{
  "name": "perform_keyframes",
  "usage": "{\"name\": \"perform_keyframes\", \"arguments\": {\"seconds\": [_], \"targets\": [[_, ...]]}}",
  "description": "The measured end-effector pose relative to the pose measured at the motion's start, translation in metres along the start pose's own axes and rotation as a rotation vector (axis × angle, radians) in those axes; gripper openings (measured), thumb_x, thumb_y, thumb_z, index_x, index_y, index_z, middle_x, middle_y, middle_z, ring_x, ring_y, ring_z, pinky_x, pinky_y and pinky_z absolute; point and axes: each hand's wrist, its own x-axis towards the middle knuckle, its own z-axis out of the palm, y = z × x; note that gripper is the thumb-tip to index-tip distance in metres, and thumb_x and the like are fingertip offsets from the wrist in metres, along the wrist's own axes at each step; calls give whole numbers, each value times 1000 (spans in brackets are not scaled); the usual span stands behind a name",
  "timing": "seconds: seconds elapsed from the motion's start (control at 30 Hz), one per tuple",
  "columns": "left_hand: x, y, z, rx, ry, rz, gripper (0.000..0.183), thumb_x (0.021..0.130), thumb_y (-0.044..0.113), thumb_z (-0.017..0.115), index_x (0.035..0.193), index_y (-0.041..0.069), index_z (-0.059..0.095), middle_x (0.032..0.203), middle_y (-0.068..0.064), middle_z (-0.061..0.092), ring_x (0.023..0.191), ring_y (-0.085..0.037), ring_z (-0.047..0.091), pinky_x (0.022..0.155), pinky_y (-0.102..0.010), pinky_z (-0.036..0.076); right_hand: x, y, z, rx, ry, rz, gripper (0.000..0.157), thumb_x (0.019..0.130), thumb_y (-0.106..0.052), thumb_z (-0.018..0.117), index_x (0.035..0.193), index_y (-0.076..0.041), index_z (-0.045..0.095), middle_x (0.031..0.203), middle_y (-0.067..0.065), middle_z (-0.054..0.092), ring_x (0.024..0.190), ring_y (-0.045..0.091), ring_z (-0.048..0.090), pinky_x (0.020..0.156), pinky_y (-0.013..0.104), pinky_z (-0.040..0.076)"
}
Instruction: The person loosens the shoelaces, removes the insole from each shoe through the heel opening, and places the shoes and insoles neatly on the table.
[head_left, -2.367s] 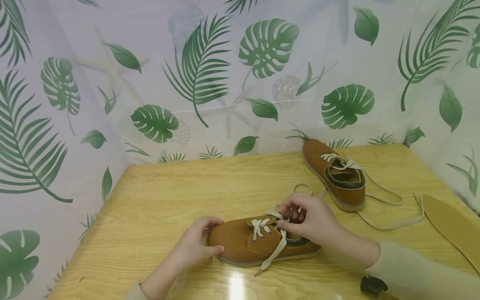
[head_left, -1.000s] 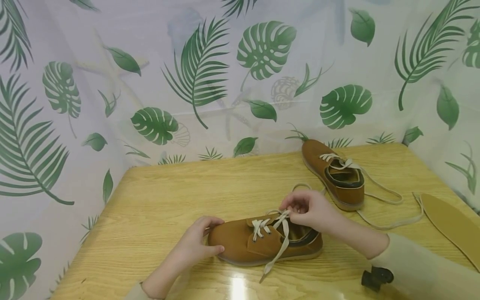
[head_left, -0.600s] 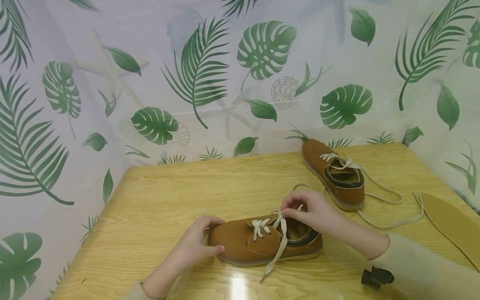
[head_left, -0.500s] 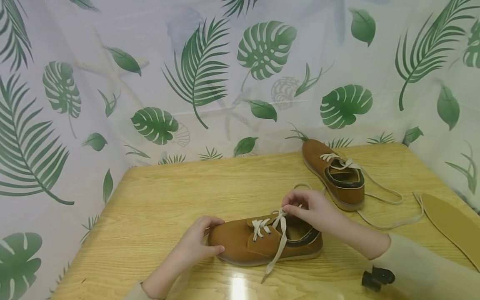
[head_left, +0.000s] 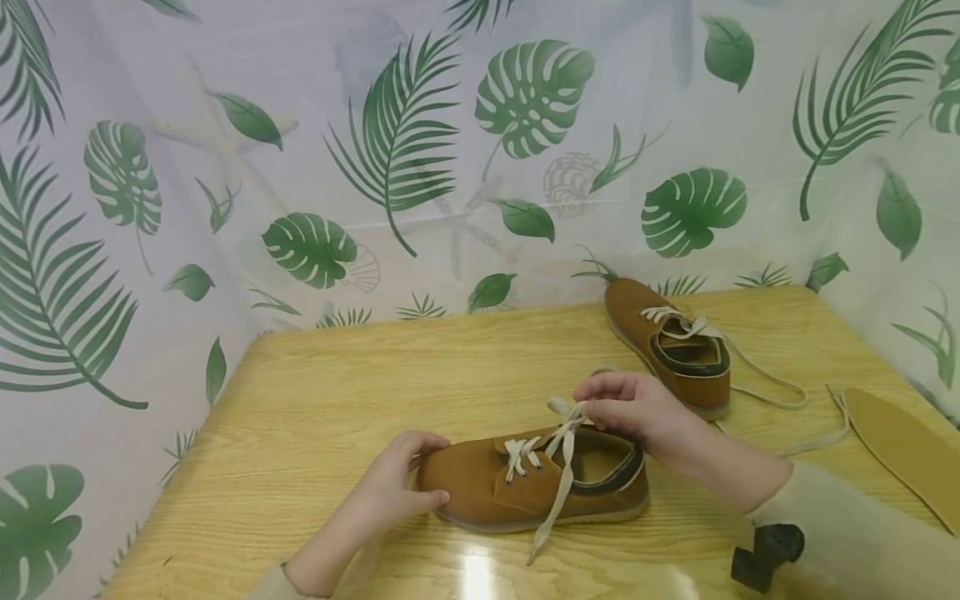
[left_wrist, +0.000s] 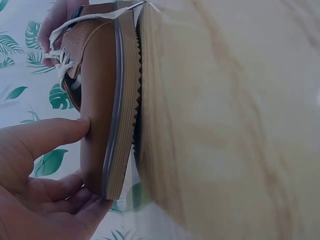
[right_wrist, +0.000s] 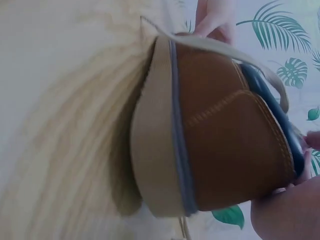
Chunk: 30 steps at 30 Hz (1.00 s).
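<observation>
A brown lace-up shoe (head_left: 480,487) lies on the table with its toe to the left. My left hand (head_left: 393,483) grips the toe; in the left wrist view the thumb (left_wrist: 65,134) presses one side and the fingers curl round the tip. Over the shoe's opening, my right hand (head_left: 645,408) pinches the cream shoelace (head_left: 567,437) between thumb and fingers. The lace is crossed there and raised off the tongue, with a small loop at its left. One lace end hangs down the near side to the table. In the right wrist view the shoe's heel (right_wrist: 235,150) hides most of the pinch.
A second brown shoe (head_left: 630,312) with loose laces stands at the back right. A flat tan insole-shaped piece (head_left: 907,454) lies at the table's right edge. Leaf-print cloth (head_left: 420,167) walls the wooden table (head_left: 337,375) at the back and sides.
My right hand has moved up and slightly right, drawing the crossed lace up from the shoe. A small loop now shows left of the fingers. The left hand stays on the toe.
</observation>
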Motion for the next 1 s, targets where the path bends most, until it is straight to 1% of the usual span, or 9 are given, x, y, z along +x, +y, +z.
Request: {"name": "perform_keyframes", "arguments": {"seconds": [0.07, 0.17, 0.27, 0.43, 0.53, 0.63, 0.73, 0.87, 1.0], "targets": [[0, -1, 0, -1, 0, 2, 57, 84, -3, 86, 136, 0, 61, 138, -15, 61, 137, -42, 57, 124, -58, 44, 1, -1, -1, -67, -15, -2, 21, 100, -3, 66, 102, -21, 78, 89, -13, 73, 81, 2, 65, 74, 16, 60], [0, -2, 0, -2, -2, 6, 57, 84, -2, 86, 136, 0, 61, 138, -15, 61, 137, -42, 57, 124, -58, 44, 2, -4, -1, -191, -11, -1, 12, 99, -7, 71, 108, -7, 78, 96, -10, 72, 85, 4, 66, 77, 19, 60], [0, -1, 0, 0, -3, 7, 57, 84, -2, 86, 136, 0, 61, 137, -15, 61, 136, -41, 57, 124, -58, 44, 3, -8, 1, -330, 10, -6, 20, 97, -8, 74, 112, 5, 76, 102, -5, 70, 83, 6, 63, 76, 21, 59], [0, -1, 0, 9, 4, 10, 57, 84, -3, 86, 135, 0, 62, 136, -15, 62, 135, -40, 58, 123, -57, 45, 3, -12, 6, -500, 40, -46, 16, 96, -11, 77, 106, 2, 78, 102, 2, 73, 81, 4, 63, 71, 20, 56], [0, -1, 0, 12, 2, 13, 57, 84, -3, 86, 135, 0, 61, 136, -15, 61, 135, -40, 58, 123, -56, 45, 3, -14, 7, -533, 46, -85, 15, 98, -12, 76, 104, 1, 76, 96, 2, 73, 81, 3, 64, 72, 20, 58], [0, -1, 0, 17, 0, 17, 57, 84, -3, 86, 135, 0, 61, 136, -15, 61, 135, -41, 58, 123, -56, 45, 2, -14, 6, -488, 56, -100, 16, 101, -11, 73, 108, 4, 72, 95, 0, 72, 84, 3, 66, 77, 20, 62], [0, 0, 0, 21, 1, 15, 57, 84, -3, 86, 135, 0, 61, 136, -15, 61, 135, -41, 58, 123, -56, 45, 1, -14, 4, -377, 65, -103, 18, 104, -10, 69, 111, 7, 69, 95, -4, 74, 88, 4, 71, 84, 22, 64], [0, 0, 0, 32, 5, 17, 57, 83, -3, 86, 135, 0, 62, 136, -15, 61, 134, -41, 58, 122, -56, 46, 2, -14, 3, -180, 85, -94, 8, 105, -9, 65, 105, -6, 73, 90, -11, 77, 88, 7, 76, 88, 22, 64], [1, 0, 0, 35, 3, 23, 57, 83, -4, 86, 135, -1, 61, 136, -15, 62, 134, -41, 58, 122, -56, 46, 4, -13, 3, 49, 78, -108, 26, 106, -3, 59, 94, -18, 76, 90, -10, 77, 88, 6, 75, 88, 21, 65]]}}
